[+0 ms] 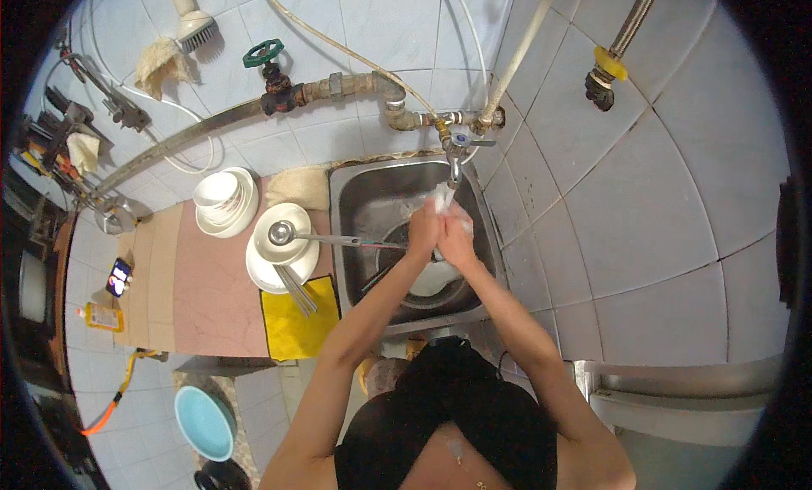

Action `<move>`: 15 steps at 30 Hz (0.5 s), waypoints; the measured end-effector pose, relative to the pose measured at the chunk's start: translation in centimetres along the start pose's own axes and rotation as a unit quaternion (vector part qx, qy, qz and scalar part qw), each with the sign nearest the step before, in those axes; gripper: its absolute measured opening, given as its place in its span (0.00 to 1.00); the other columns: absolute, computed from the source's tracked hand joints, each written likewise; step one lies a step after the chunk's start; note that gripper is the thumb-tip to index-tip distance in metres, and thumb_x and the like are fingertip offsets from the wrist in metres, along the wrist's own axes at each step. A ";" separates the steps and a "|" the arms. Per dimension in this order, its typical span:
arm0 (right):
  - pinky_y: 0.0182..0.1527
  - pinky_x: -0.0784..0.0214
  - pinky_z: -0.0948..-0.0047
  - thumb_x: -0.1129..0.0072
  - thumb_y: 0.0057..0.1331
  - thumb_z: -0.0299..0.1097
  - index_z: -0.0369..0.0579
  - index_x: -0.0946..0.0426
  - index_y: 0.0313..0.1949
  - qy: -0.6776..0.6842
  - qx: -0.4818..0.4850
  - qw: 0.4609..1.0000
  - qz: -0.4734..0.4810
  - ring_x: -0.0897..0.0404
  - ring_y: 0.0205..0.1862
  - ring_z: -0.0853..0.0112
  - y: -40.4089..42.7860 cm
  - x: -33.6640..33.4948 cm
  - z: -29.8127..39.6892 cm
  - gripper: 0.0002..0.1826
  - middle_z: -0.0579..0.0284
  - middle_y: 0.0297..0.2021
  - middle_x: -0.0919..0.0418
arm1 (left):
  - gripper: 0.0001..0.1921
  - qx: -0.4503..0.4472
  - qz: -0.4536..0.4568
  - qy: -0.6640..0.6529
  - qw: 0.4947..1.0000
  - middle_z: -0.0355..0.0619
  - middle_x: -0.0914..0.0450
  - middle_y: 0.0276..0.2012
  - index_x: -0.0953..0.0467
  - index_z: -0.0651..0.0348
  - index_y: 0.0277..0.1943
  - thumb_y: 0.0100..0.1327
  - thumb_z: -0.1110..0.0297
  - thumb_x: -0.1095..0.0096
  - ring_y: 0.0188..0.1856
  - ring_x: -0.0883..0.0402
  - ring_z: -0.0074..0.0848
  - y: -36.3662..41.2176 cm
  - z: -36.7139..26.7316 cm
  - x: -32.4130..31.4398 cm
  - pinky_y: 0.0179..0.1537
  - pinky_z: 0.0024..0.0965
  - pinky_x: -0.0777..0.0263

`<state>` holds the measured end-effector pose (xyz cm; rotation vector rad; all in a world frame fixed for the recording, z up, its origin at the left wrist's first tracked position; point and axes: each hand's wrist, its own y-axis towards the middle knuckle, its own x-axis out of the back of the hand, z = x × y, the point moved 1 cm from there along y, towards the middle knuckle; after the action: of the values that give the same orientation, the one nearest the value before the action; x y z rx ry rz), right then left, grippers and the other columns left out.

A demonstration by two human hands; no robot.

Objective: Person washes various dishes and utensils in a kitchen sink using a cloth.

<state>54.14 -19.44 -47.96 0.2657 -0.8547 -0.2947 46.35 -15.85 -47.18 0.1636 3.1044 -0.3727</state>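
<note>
My left hand and my right hand are together under the tap, over the steel sink. Both close around a wet white cloth-like thing, partly hidden by my fingers and blurred. Below my wrists, a dark round pan sits in the sink with something whitish inside; whether that is a dish or cloudy water I cannot tell. A steel ladle lies with its head in a white bowl, its handle reaching over the sink's left rim toward my left forearm.
Left of the sink, the bowl stands on a white plate beside steel chopsticks and a yellow cloth. Stacked white bowls, a phone and a bottle sit further left. Tiled wall bounds the right side.
</note>
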 end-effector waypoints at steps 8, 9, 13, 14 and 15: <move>0.38 0.36 0.66 0.56 0.55 0.40 0.44 0.30 0.35 0.434 -0.350 0.799 0.227 0.28 0.31 0.69 3.7 2.5 -1.4 0.14 0.61 0.30 0.28 | 0.16 -0.159 0.046 0.274 0.947 0.53 0.26 0.28 0.27 0.64 0.30 0.53 0.58 0.55 0.31 0.28 0.42 -1.7 -1.4 1.3 0.33 0.38 0.36; 0.38 0.36 0.66 0.56 0.55 0.40 0.44 0.30 0.35 0.434 -0.350 0.798 0.228 0.28 0.31 0.69 3.6 2.4 -1.9 0.14 0.61 0.30 0.28 | 0.15 -0.176 0.063 0.236 0.954 0.52 0.25 0.26 0.27 0.65 0.29 0.52 0.60 0.53 0.29 0.27 0.40 -1.8 -1.8 1.5 0.32 0.37 0.36; 0.44 0.38 0.65 0.64 0.59 0.42 0.45 0.33 0.41 0.661 -0.376 0.607 0.231 0.29 0.38 0.66 1.9 1.4 -1.6 0.17 0.57 0.36 0.29 | 0.11 0.005 0.073 -0.055 0.996 0.46 0.27 0.21 0.29 0.67 0.25 0.49 0.65 0.52 0.25 0.29 0.30 -0.6 -3.6 2.2 0.27 0.33 0.37; 0.46 0.39 0.65 0.66 0.60 0.43 0.45 0.34 0.43 0.735 -0.352 0.537 0.217 0.30 0.41 0.66 1.3 1.1 -1.1 0.18 0.56 0.39 0.30 | 0.11 0.047 0.059 -0.053 0.996 0.44 0.29 0.20 0.29 0.67 0.24 0.49 0.66 0.51 0.25 0.30 0.26 0.1 -4.0 2.7 0.26 0.32 0.38; 0.46 0.39 0.65 0.66 0.60 0.43 0.45 0.34 0.43 0.735 -0.352 0.538 0.216 0.30 0.41 0.66 0.6 0.6 -1.5 0.18 0.56 0.39 0.30 | 0.10 0.089 0.049 -0.050 0.994 0.42 0.30 0.19 0.30 0.68 0.23 0.48 0.68 0.51 0.24 0.32 0.23 0.8 -4.2 2.6 0.24 0.31 0.39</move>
<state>55.75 -18.90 -48.30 -0.4818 0.9565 0.1371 43.86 -13.85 -43.35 0.2891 2.9483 -0.6326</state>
